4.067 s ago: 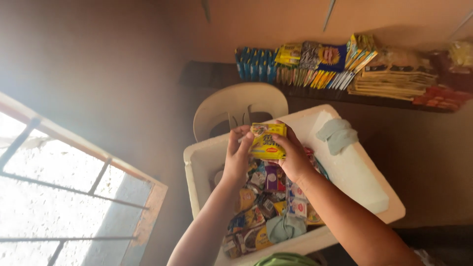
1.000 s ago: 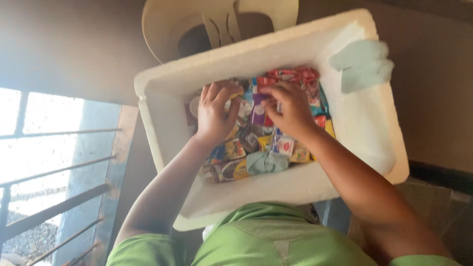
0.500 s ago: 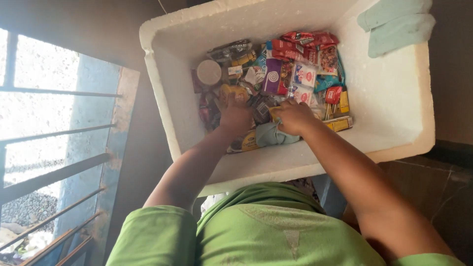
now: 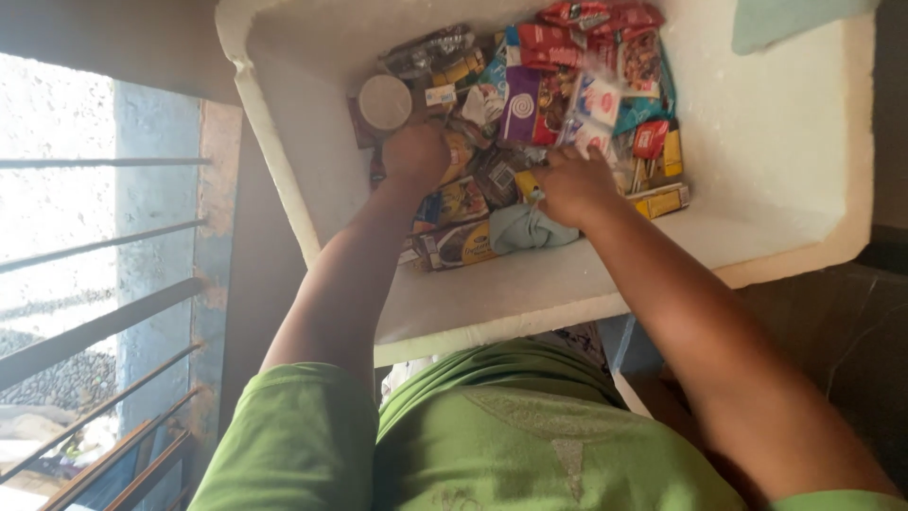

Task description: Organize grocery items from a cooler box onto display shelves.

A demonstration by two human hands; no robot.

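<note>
Head camera, steeply downward, close above box (image 4: 567,293)

A white foam box (image 4: 757,189) is seen open, its floor covered on the left by a heap of coloured snack packets (image 4: 567,114). A round white lid (image 4: 385,101) lies at the far left, a pale green pouch (image 4: 530,230) nearest.

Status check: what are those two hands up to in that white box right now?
Left hand closed, down among snack packets. Right hand flat on the pile. White foam box packed; round lid beside left hand. Nothing blocking.
</note>
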